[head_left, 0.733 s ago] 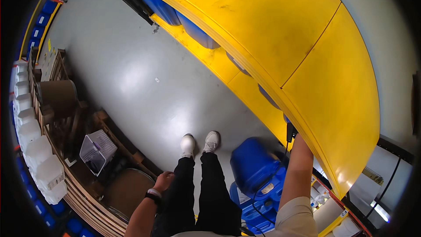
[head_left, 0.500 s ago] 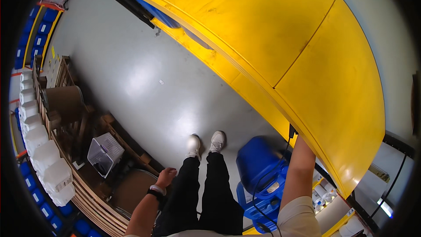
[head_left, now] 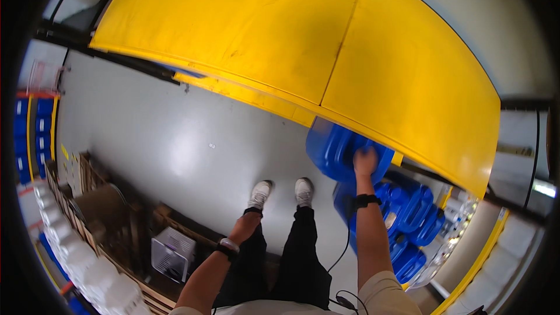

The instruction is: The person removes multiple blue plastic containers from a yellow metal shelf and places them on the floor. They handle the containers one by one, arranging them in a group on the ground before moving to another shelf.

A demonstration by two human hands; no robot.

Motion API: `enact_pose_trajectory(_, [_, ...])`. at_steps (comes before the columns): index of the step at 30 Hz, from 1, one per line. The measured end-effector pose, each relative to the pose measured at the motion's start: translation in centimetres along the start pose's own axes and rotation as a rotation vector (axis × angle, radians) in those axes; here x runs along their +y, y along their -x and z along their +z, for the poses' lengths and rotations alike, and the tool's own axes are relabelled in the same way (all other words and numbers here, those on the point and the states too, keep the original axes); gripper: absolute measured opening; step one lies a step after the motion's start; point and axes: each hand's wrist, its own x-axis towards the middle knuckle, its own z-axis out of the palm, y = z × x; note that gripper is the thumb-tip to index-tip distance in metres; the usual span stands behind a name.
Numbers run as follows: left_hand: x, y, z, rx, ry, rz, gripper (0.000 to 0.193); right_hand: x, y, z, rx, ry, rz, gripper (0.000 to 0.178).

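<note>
My right hand (head_left: 366,164) is closed around the grip of a big blue plastic jerry can (head_left: 328,150) just under the front edge of a yellow shelf (head_left: 233,41); motion blurs the fingers, and the shelf hides part of the can. Below that forearm, more blue jerry cans (head_left: 414,213) stand close together. My left hand (head_left: 245,227) hangs loosely in front of my left shin, fingers slightly bent, with nothing visible in it.
Grey floor (head_left: 175,146) lies ahead of my shoes. At the left are wooden pallets, a brown drum (head_left: 99,207), a pale plastic basket (head_left: 173,254) and a row of white jugs (head_left: 87,268). A thin black cable (head_left: 344,251) hangs beside my right arm.
My right hand has come out from behind the yellow shelf and now shows on a blue jerry can. The view has turned to the right, bringing more blue cans into sight.
</note>
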Motion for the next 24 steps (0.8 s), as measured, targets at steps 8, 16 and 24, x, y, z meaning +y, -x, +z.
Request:
enact_pose_trajectory(8, [14.6,-1.2,-2.8,-0.363,0.18,0.277,0.026,1.0,19.0,-3.5,0.045,-0.022,0.231,0.022])
enact_pose_trajectory(16, [12.4,3.5,6.5,-0.694,-0.194,0.41,0.026,6.6,31.6,-5.2,0.026,-0.254,0.656,0.025])
enact_pose_trajectory(24, [8.9,7.2,16.7,-0.946,-0.48,0.556,0.026,15.2,41.2,-5.7,0.205,-0.302,1.079,0.026])
